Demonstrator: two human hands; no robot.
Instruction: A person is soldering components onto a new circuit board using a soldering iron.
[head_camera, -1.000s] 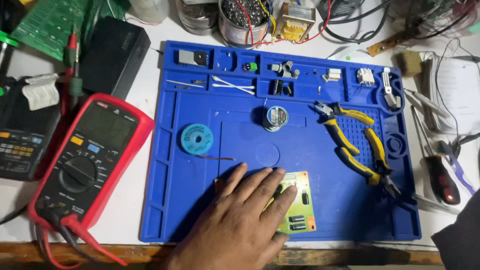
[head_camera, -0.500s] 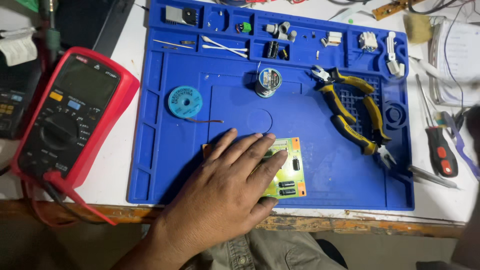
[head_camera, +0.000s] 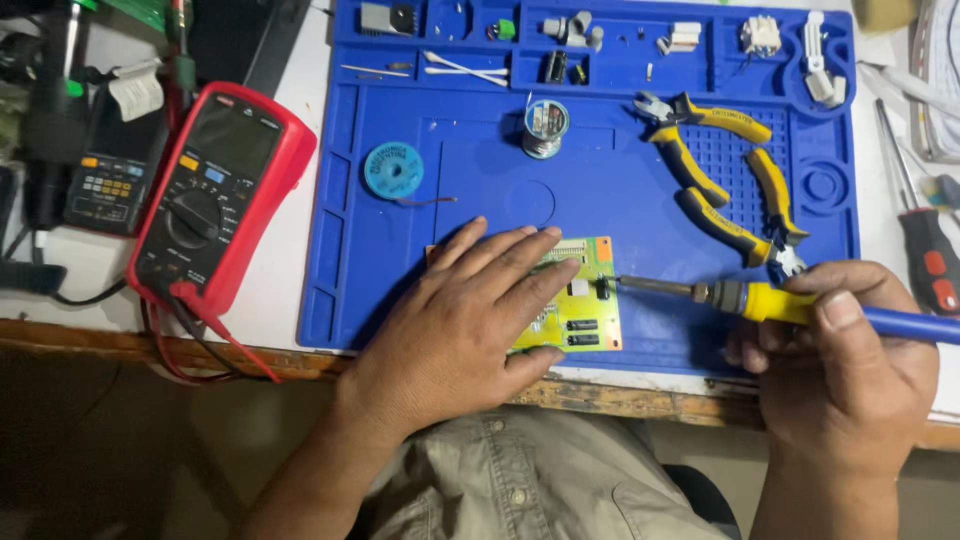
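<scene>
the left hand (head_camera: 470, 320) is pressing flat, fingers spread, on the green circuit board (head_camera: 580, 300) near the blue mat's (head_camera: 480, 200) front edge, while the right hand (head_camera: 840, 370), fingers clenched around the soldering iron (head_camera: 760, 300), is bringing its tip to the board's right edge, soldering seemingly just beginning.

Electronics repair workshop. Worn wooden-edged counter (head_camera: 120, 335) carries a blue silicone soldering mat (head_camera: 600, 190) with small parts sorted in its tray slots, red multimeter (head_camera: 215, 195), solder spool (head_camera: 545, 128), yellow-handled pliers (head_camera: 700, 150), screwdriver (head_camera: 925, 250). Dark gear at far left, possibly a calculator.
</scene>
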